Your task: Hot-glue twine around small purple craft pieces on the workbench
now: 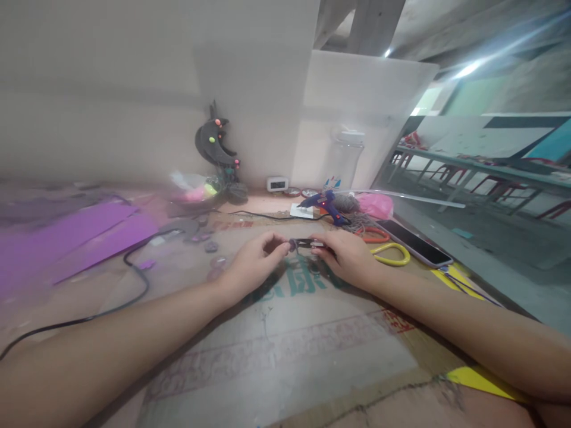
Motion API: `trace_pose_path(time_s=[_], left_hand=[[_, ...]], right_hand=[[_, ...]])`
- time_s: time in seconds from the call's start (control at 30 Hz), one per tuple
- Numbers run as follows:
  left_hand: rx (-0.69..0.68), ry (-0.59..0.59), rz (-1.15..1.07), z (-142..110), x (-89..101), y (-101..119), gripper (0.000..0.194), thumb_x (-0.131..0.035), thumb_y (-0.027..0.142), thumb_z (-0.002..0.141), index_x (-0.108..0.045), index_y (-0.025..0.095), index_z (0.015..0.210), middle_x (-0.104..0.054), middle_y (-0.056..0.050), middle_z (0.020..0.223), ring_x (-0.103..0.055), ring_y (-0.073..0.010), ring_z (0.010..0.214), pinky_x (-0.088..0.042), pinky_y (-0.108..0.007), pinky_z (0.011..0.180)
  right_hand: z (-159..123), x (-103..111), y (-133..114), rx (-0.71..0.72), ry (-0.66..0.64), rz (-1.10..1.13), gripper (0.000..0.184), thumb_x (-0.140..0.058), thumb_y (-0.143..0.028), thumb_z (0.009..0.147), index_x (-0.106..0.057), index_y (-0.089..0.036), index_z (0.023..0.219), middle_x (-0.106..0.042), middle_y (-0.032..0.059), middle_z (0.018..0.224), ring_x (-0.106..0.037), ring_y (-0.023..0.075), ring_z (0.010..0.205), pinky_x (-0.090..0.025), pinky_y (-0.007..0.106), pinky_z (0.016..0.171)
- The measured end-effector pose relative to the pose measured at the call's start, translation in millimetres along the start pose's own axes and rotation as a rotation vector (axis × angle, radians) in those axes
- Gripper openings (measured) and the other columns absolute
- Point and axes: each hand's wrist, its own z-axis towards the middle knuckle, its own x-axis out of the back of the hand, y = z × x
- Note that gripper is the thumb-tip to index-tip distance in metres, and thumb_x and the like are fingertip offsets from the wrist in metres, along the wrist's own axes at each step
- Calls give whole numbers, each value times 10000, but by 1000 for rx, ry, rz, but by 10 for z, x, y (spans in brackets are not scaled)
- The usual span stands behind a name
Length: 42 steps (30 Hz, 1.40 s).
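My left hand (261, 261) is closed, its thumb and forefinger pinching a small purple piece (292, 244). Facing it, my right hand (348, 258) is closed around a slim dark tool (307, 242) with a light part near the fingers. Its far end meets the purple piece between both hands. The tool is too small and blurred to name. Just beyond the right wrist lie a yellow-handled loop (395, 254) and an orange loop (377, 236), which look like scissor handles. Both hands hover over a printed cardboard sheet (285, 339).
Purple sheets (102, 238) lie left, crossed by a black cable (145, 279). Behind the hands are a blue glue gun (328, 206), grey yarn (347, 204), a small white clock (277, 183) and a dark crescent ornament (209, 142). A phone (417, 242) rests at right.
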Motion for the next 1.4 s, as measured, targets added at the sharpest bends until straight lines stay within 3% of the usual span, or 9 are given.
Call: trace_pose_path(time_s=[0.5, 1.0, 1.1, 1.23, 1.4], left_hand=[[-1, -48, 74, -14, 7, 13, 223, -504, 370, 873, -606, 173, 901, -629, -14, 823, -550, -152, 721, -413, -255, 644], [14, -74, 26, 6, -5, -37, 225, -514, 380, 864, -602, 174, 890, -633, -13, 812, -538, -142, 683, -397, -238, 608], [20, -50, 17, 25, -4, -70, 227, -519, 391, 864, -596, 178, 869, -633, -12, 805, -544, -145, 697, -399, -240, 620], [35, -33, -22, 40, 0, -106, 233, -522, 410, 864, -585, 185, 854, -637, -13, 785, -558, -151, 702, -419, -249, 642], [51, -34, -24, 36, 0, -117, 246, -526, 422, 863, -589, 185, 870, -641, -12, 788, -570, -152, 700, -428, -257, 650]], right_hand=[[6, -62, 51, 111, 40, -59, 408, -373, -427, 981, -614, -140, 1142, -730, 102, 905, -665, 218, 757, -474, 321, 661], [-23, -84, 87, 164, 24, -67, 363, -382, -382, 987, -639, -151, 1097, -720, 97, 830, -658, 206, 765, -463, 303, 668], [-4, -45, 61, 96, 11, -1, 349, -413, -377, 973, -635, -146, 1113, -727, 104, 887, -670, 220, 805, -490, 315, 698], [33, -27, 57, -124, 26, 116, 324, -467, -322, 947, -595, -160, 1196, -717, 102, 1009, -674, 234, 879, -519, 337, 761], [53, -148, 189, -280, 41, 218, 360, -455, -255, 934, -519, -173, 1279, -644, 108, 1186, -631, 240, 1023, -506, 368, 864]])
